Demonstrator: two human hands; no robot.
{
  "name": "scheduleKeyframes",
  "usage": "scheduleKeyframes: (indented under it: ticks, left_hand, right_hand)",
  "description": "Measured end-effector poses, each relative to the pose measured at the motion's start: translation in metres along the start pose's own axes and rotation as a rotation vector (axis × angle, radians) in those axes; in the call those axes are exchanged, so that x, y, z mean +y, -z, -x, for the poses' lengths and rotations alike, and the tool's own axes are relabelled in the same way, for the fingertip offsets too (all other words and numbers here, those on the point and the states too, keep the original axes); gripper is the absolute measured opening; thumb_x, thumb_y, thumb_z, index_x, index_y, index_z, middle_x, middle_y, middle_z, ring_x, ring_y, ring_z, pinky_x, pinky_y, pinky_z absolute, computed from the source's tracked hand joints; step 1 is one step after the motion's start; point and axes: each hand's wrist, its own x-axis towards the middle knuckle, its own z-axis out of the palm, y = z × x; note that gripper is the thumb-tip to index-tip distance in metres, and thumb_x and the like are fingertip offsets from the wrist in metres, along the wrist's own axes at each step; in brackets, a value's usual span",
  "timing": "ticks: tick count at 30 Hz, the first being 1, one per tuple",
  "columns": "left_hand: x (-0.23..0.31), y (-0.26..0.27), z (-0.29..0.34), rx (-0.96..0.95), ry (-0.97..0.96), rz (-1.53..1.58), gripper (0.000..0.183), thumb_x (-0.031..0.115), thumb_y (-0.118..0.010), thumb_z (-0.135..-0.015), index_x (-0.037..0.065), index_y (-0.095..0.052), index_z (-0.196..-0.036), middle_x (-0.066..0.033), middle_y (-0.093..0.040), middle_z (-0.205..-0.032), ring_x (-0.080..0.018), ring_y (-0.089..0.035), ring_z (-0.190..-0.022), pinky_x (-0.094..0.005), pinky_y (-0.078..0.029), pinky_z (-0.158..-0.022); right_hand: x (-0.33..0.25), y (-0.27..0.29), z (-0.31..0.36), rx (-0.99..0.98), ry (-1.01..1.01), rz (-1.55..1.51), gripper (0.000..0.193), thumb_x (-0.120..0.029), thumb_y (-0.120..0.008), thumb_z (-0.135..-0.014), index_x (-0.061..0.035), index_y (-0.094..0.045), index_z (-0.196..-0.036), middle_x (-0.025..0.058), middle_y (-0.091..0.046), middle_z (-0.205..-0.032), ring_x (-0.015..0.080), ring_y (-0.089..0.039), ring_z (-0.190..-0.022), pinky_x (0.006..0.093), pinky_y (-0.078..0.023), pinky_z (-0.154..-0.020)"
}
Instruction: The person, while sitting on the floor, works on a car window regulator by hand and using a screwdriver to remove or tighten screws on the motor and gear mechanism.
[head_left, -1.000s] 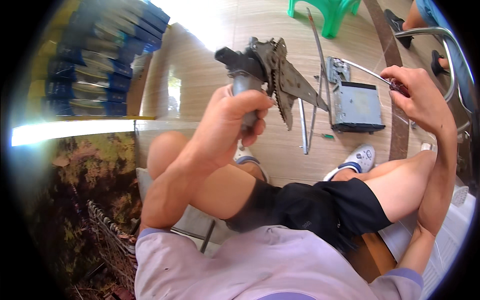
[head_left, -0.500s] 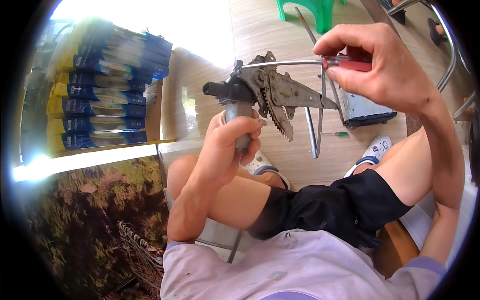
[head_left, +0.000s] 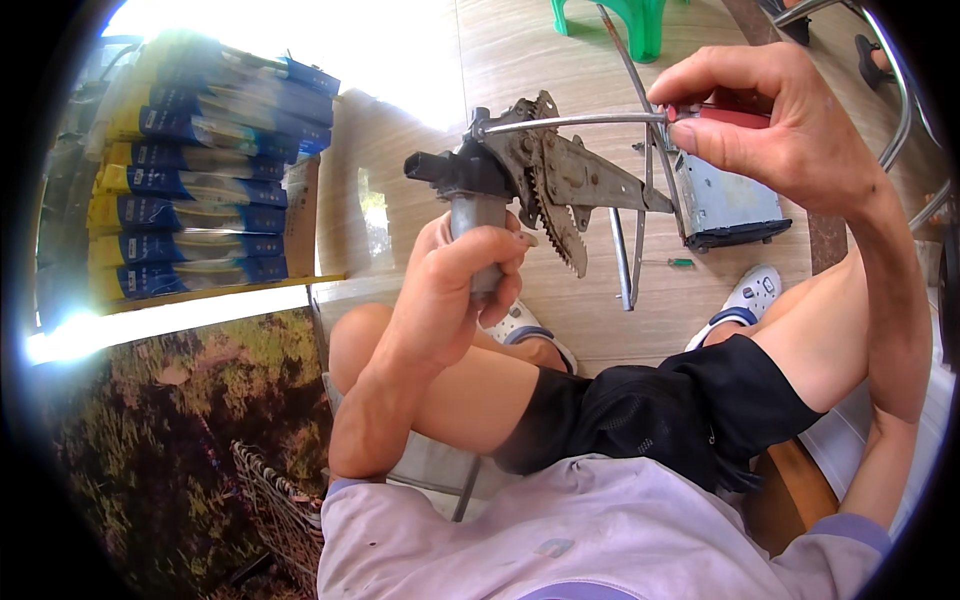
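Screwdriver handle (head_left: 735, 115) mostly inside right hand (head_left: 780, 125)

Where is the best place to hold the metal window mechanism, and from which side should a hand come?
Probably the grey cylindrical motor body, taken from below. It hangs down like a handle, smooth and round, and the left hand wraps it that way. The toothed plate above has sharp teeth, and the screwdriver in the right hand needs the top free.
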Motion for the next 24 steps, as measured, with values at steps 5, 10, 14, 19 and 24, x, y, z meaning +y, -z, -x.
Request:
scheduleKeyframes:
  ticks: [5, 10, 14, 19, 24]
  left_hand:
    - [0.0003, -0.0018, 0.0009, 0.006, -0.002, 0.016, 0.011, 0.01, -0.062, -0.082, 0.001, -0.057, -0.083, -0.0042, -0.054, -0.071, -0.0116, -0.052, -0.051, -0.0237, -0.033, -0.039]
    - [-0.0014, -0.0005, 0.0004, -0.006, -0.007, 0.027, 0.011, 0.01, -0.062, -0.082, 0.001, -0.057, -0.083, -0.0044, -0.053, -0.071, -0.0118, -0.052, -0.05, -0.024, -0.033, -0.039]
    - [-0.0016, 0.0008, 0.0009, -0.015, -0.01, 0.019, 0.01, 0.01, -0.062, -0.082, 0.002, -0.056, -0.083, -0.0045, -0.053, -0.071, -0.0119, -0.052, -0.05, -0.0244, -0.032, -0.038]
    - [-0.0013, -0.0009, 0.0011, -0.018, -0.014, 0.017, 0.011, 0.011, -0.062, -0.083, 0.003, -0.056, -0.085, -0.003, -0.052, -0.069, -0.0111, -0.05, -0.05, -0.0236, -0.032, -0.038]
    - [-0.0018, -0.0005, 0.0009, -0.03, -0.011, 0.002, 0.012, 0.013, -0.062, -0.083, 0.004, -0.056, -0.088, -0.0017, -0.051, -0.068, -0.0102, -0.049, -0.05, -0.0226, -0.032, -0.038]
  right_hand:
    - [-0.0001, 0.002, 0.0004, -0.02, 0.001, 0.007, 0.025, -0.014, -0.071, -0.089, 0.0005, -0.068, -0.11, 0.0032, -0.066, -0.093, 0.0082, -0.06, -0.085, 0.0243, -0.05, -0.079]
    - [-0.0016, 0.0022, 0.0011, -0.003, -0.004, -0.041, 0.025, -0.014, -0.071, -0.09, 0.0007, -0.067, -0.11, 0.0031, -0.066, -0.092, 0.008, -0.06, -0.085, 0.0232, -0.05, -0.078]
    - [-0.002, 0.0002, -0.0007, -0.013, -0.015, -0.049, 0.025, -0.014, -0.071, -0.09, 0.0006, -0.067, -0.11, 0.0031, -0.066, -0.092, 0.0078, -0.06, -0.084, 0.0235, -0.05, -0.078]
    - [-0.0036, 0.0012, -0.0006, -0.006, -0.058, -0.085, 0.027, -0.014, -0.071, -0.09, 0.0012, -0.068, -0.112, 0.003, -0.066, -0.093, 0.0069, -0.06, -0.084, 0.0223, -0.051, -0.077]
    - [0.0011, 0.0029, -0.0012, -0.021, -0.085, -0.111, 0.028, -0.016, -0.072, -0.09, 0.0014, -0.068, -0.112, 0.003, -0.067, -0.093, 0.0067, -0.061, -0.084, 0.0217, -0.051, -0.077]
